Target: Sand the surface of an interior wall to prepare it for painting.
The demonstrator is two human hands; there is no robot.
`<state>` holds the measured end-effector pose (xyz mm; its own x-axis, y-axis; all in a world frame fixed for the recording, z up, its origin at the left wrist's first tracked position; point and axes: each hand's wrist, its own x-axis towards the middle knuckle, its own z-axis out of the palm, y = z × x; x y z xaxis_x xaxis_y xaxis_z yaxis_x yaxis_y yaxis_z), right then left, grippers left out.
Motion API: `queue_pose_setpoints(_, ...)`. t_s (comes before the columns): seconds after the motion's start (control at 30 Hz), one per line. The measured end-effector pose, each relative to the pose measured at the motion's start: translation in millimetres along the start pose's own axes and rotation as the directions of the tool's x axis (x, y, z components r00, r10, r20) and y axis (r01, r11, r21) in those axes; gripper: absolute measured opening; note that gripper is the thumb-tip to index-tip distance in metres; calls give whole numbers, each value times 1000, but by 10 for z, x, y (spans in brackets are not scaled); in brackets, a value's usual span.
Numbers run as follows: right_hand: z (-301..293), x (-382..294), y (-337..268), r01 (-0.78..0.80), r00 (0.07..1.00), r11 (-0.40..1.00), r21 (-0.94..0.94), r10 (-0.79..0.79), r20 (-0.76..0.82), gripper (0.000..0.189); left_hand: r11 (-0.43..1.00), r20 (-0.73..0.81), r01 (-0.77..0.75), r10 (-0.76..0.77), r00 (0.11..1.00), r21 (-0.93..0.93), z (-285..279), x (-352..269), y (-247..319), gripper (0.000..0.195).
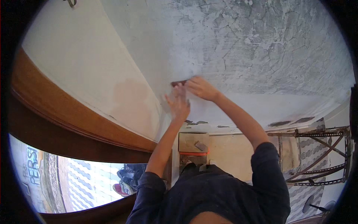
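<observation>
My right hand (202, 89) is up at the plastered wall (246, 61), its fingers closed on a small reddish-brown piece (178, 83) that looks like sandpaper. Just below it is my left hand (179, 107), motion-blurred, with the thumb spread and the fingertips overlapping the brown piece. Whether the left fingers grip it cannot be made out. Both hands are close to the corner where this wall meets a cream side wall (84, 58). Grey patches and cracks cover the upper wall, and a smoother white band runs beneath.
Below stands a cardboard box (187, 140) with a small grey block (200, 146) on it. A rusty perforated metal frame (318, 159) is at the right. Brown wooden trim (70, 112) borders the opening at left, where a shoe (123, 189) shows. Peeled paint marks (195, 122) line the wall's base.
</observation>
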<state>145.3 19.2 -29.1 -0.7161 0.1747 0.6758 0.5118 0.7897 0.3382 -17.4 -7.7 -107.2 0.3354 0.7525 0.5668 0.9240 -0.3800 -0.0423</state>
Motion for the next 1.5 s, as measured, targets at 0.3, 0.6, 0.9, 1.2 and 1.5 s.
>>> queue_pose_setpoints(0.3,-55,-314,-64,-75,992,997,-19,77,100,26,988,-128,-121,109,986,-93,235,-84,125,70)
queue_pose_setpoints(0.6,-1206,-1861,107,-337,893,905,-262,395,218,27,847,-89,-365,360,929,-387,291,111,1826,68)
queue_pose_setpoints(0.9,-685,-1296,46,-137,963,979,-151,167,210,29,953,34,-211,224,974,-217,332,-68,1096,68)
queue_pose_setpoints(1.2,675,-75,-442,-35,991,996,-77,44,124,18,998,137,23,-31,990,58,370,-525,-403,71)
queue_pose_setpoints(1.5,154,-816,-189,-66,975,995,-77,81,207,22,981,90,-8,25,996,-195,442,-431,439,75)
